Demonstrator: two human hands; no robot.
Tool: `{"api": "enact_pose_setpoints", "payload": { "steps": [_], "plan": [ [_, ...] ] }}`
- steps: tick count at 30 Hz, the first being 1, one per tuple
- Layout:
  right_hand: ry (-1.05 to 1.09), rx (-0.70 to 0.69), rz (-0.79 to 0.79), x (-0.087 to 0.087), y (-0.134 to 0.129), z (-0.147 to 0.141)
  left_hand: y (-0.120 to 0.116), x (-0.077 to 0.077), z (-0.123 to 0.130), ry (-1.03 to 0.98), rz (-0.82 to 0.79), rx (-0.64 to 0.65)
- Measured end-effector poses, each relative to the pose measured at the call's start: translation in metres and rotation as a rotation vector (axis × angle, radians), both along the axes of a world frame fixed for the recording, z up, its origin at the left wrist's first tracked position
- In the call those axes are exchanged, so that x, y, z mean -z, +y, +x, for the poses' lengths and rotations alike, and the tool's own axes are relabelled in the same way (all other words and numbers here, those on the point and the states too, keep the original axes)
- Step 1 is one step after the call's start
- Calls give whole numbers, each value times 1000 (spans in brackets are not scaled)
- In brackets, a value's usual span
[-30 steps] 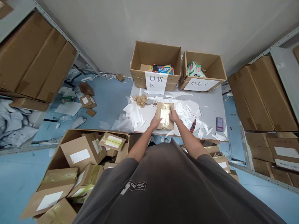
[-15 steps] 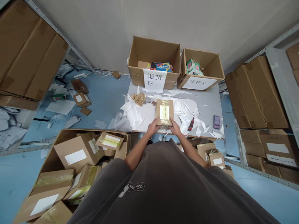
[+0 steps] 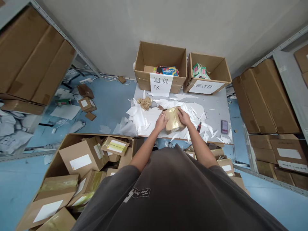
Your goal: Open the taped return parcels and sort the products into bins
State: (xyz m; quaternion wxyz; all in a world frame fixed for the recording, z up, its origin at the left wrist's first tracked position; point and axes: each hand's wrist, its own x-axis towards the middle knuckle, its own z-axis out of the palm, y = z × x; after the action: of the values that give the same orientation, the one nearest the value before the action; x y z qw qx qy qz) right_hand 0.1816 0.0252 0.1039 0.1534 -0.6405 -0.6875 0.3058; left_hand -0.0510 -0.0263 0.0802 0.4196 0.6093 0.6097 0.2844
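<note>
A small taped cardboard box [image 3: 173,121] is gripped between my two hands over the table's front part. My left hand [image 3: 161,121] holds its left side, and my right hand [image 3: 184,116] grips the right side near the far corner. Shiny yellowish tape runs down the face turned to me; no white label shows on that face. Just right of my right hand lies a red and black box cutter [image 3: 199,127], partly hidden by my forearm. Torn white paper [image 3: 139,116] is spread around the box, with crumpled brown paper [image 3: 144,103] to the left.
Two open cartons stand at the table's back: a larger carton [image 3: 141,78] with colourful packages and a smaller carton [image 3: 187,84] with green and pink ones. A phone [image 3: 224,126] lies at the right. A big carton [image 3: 72,137] of parcels is at my left. Shelves flank both sides.
The cardboard box has been tilted and turned, so its labelled top no longer shows and a taped face does. Both hands have moved up along its sides.
</note>
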Motion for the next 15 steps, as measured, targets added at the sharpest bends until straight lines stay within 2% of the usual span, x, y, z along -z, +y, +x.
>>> {"api": "enact_pose_setpoints", "payload": {
  "steps": [2,5,7,9,12,15],
  "plan": [
    [34,-17,12,4,-23,17,-15,0,4,25,-2,56],
    [95,-41,67,12,-72,42,-46,3,11,19,-41,182],
    [115,-52,55,19,-103,49,-67,8,19,6,-87,266],
    [83,-30,28,22,-126,49,-82,12,27,6,-133,282],
    [22,29,38,15,-136,43,-87,9,33,37,-135,200],
    [21,46,102,-5,-113,42,-75,-3,27,51,-84,65]
  ]
}}
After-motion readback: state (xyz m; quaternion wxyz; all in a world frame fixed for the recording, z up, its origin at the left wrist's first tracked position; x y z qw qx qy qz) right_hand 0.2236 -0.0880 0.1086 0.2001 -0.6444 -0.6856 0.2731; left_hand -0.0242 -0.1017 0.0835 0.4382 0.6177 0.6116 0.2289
